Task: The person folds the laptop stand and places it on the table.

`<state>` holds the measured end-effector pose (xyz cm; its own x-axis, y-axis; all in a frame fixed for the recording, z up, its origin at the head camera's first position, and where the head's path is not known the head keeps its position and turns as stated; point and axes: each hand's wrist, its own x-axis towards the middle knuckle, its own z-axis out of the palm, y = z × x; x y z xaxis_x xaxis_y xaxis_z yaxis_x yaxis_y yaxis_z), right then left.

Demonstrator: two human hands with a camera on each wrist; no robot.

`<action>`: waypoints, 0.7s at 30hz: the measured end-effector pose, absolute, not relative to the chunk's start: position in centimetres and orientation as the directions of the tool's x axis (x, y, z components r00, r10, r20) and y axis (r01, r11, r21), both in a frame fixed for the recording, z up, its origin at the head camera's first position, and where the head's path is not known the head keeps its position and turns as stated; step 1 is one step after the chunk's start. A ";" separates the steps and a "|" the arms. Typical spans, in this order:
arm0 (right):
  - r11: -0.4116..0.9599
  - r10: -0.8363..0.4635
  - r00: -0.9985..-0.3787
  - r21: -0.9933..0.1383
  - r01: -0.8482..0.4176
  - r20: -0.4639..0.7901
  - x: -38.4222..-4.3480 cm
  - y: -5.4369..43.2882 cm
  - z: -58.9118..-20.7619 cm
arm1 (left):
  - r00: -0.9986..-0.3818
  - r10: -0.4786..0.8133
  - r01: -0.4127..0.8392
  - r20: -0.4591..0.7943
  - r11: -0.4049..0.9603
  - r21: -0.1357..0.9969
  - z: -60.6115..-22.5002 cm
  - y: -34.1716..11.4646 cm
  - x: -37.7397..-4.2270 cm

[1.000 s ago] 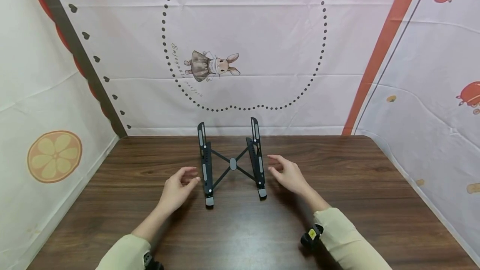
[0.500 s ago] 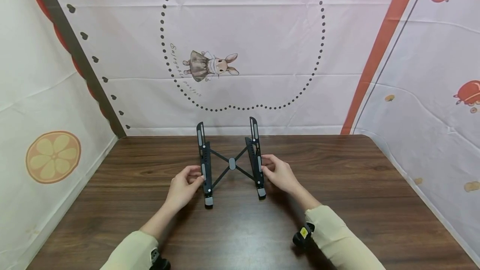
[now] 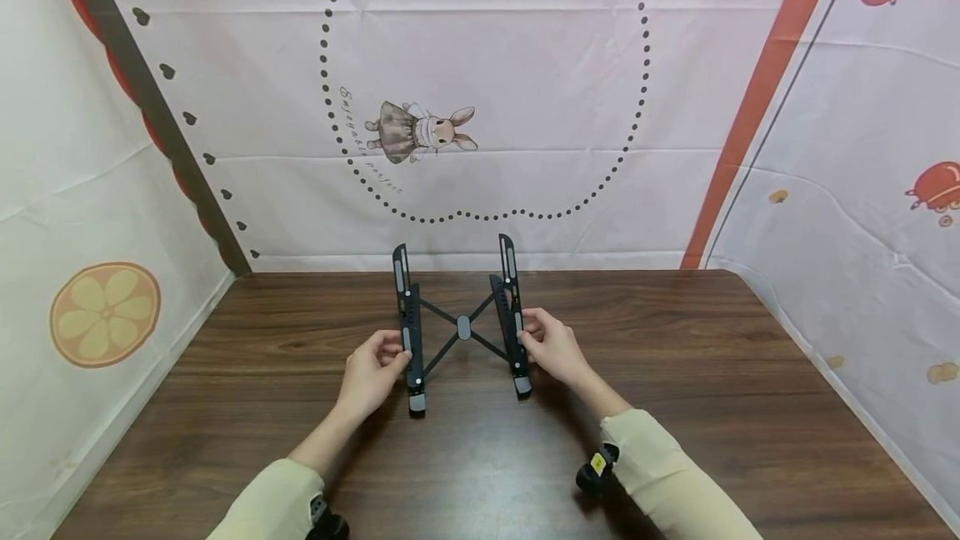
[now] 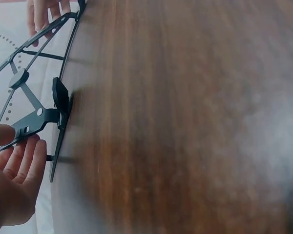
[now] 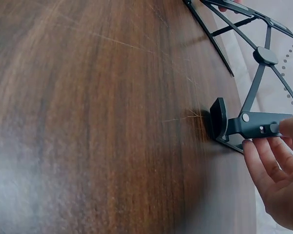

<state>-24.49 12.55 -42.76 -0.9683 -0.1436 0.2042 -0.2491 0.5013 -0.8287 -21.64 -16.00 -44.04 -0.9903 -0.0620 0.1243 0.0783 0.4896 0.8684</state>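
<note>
1. Standing spread on the brown wood-grain table (image 3: 480, 465), toward its far side and between the hands: one black, seemingly metal, X-braced folding stand (image 3: 414, 319).
2. Pinching its left rail near the front with the left hand (image 3: 371, 373) — thumb on top, fingers curled underneath, plain in the left wrist view.
3. Mirroring that over on the right: gripping the opposite rail with the right hand (image 3: 553, 350), thumb above, fingers below. Well apart, then, with the whole frame in between.
4. Leaving the grey oval hub (image 3: 464, 327) untouched at the crossing; probably wise, to let the thin dark braces pivot freely.
5. Best to match pressure and pace on both sides — likely to skew if pushed unevenly. Worth keeping fingertips out of the hinges, and both rails level throughout.
</note>
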 end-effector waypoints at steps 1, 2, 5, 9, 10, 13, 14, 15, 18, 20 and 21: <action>0.499 -0.141 -0.969 -0.830 -0.249 0.205 -24.5 12.5 -42.8 | -0.990 -0.065 0.075 0.122 0.486 0.871 -44.0 -15.9 -21.7; 0.497 -0.137 -0.969 -0.832 -0.246 0.204 -24.5 12.4 -42.8 | -0.991 -0.067 0.073 0.120 0.481 0.874 -44.0 -15.9 -21.7; 0.495 -0.131 -0.971 -0.835 -0.239 0.201 -24.5 12.3 -42.7 | -0.990 -0.074 0.070 0.118 0.470 0.880 -43.9 -15.8 -21.6; 0.496 -0.124 -0.975 -0.839 -0.223 0.186 -24.5 12.2 -42.7 | -0.990 -0.082 0.064 0.115 0.467 0.882 -43.8 -15.7 -21.6; 0.496 -0.121 -0.976 -0.840 -0.218 0.182 -24.6 12.2 -42.7 | -0.990 -0.083 0.063 0.115 0.470 0.880 -43.8 -15.7 -21.6; 0.495 -0.117 -0.978 -0.843 -0.210 0.174 -24.6 12.2 -42.8 | -0.990 -0.081 0.060 0.112 0.474 0.878 -43.8 -15.7 -21.6; 0.494 -0.114 -0.979 -0.845 -0.205 0.171 -24.6 12.2 -42.7 | -0.990 -0.082 0.060 0.112 0.474 0.879 -43.8 -15.7 -21.6; 0.494 -0.113 -0.979 -0.845 -0.204 0.170 -24.7 12.2 -42.7 | -0.991 -0.080 0.058 0.108 0.470 0.881 -43.8 -15.7 -21.7; 0.492 -0.109 -0.980 -0.847 -0.200 0.169 -24.6 12.3 -42.8 | -0.992 -0.074 0.061 0.106 0.453 0.889 -43.8 -15.6 -21.8; 0.489 -0.104 -0.981 -0.850 -0.196 0.166 -24.6 12.3 -42.7 | -0.992 -0.075 0.057 0.101 0.448 0.892 -43.8 -15.6 -21.8; 0.486 -0.104 -0.980 -0.851 -0.198 0.168 -24.6 12.3 -42.8 | -0.992 -0.075 0.055 0.098 0.442 0.895 -43.8 -15.5 -21.8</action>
